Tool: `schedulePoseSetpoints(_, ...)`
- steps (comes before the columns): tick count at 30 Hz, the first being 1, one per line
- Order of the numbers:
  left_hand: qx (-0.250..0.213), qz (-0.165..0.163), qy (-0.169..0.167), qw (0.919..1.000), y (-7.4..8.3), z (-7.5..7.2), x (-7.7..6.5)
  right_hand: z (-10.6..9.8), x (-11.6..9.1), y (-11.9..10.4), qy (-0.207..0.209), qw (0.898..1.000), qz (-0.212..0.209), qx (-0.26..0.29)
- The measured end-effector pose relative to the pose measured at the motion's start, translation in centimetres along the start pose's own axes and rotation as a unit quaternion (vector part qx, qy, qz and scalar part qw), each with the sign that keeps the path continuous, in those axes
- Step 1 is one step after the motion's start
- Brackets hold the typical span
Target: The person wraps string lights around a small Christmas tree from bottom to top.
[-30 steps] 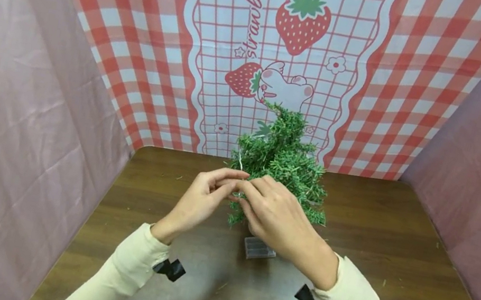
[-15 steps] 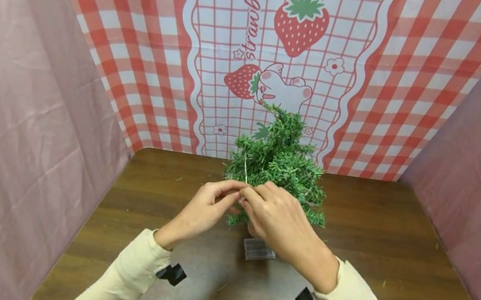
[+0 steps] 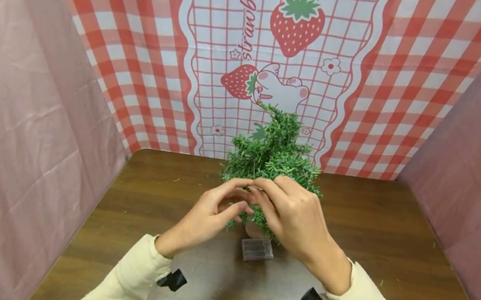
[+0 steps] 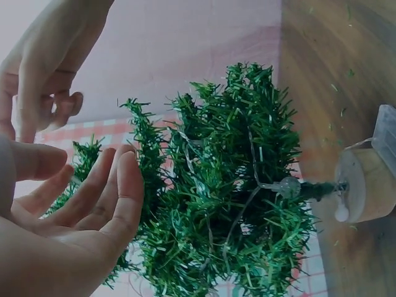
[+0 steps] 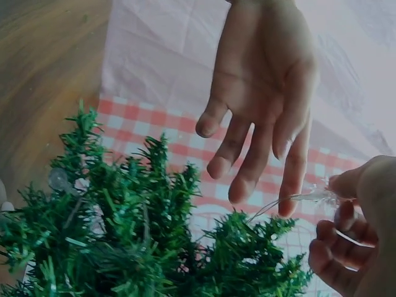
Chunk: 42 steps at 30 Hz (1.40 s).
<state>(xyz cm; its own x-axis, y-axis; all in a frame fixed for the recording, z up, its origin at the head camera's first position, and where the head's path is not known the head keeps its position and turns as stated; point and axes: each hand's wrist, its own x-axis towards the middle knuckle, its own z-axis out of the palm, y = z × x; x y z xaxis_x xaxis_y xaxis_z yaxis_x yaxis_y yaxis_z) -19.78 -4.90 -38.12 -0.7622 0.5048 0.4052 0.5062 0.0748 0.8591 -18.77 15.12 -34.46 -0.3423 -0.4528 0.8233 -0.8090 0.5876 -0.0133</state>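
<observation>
A small artificial Christmas tree [image 3: 280, 141] stands upright in front of me, its round pale wooden base [image 4: 371, 185] showing in the left wrist view. Thin wire with clear bulbs winds through its branches. In the right wrist view my right hand [image 5: 371, 229] pinches a clear bulb of the string lights [image 5: 315, 197] between thumb and forefinger, the wire running back to the tree. My left hand [image 3: 205, 213] is beside it, before the tree, fingers loosely bent and spread, thumb apart; nothing shows in its grasp. The left fingertips are close to the wire.
A clear battery box [image 3: 257, 249] lies on the wooden table [image 3: 155, 194] before the tree's base. Green needle scraps are scattered about. Behind hangs a red-checked strawberry cloth [image 3: 152, 48], with pink curtains [image 3: 27, 96] at both sides.
Earlier both hands' fingertips met at the wire, left of the tree. Now the left fingers have spread and parted from the thumb, and the right hand has shifted slightly right.
</observation>
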Motion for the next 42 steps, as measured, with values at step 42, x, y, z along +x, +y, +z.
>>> schedulePoseSetpoints(42, 0.112, 0.089, 0.07, 0.9872, 2.0, -2.6, 3.0, -2.3, 7.4, 6.2, 0.122, 0.949, 0.253, 0.141)
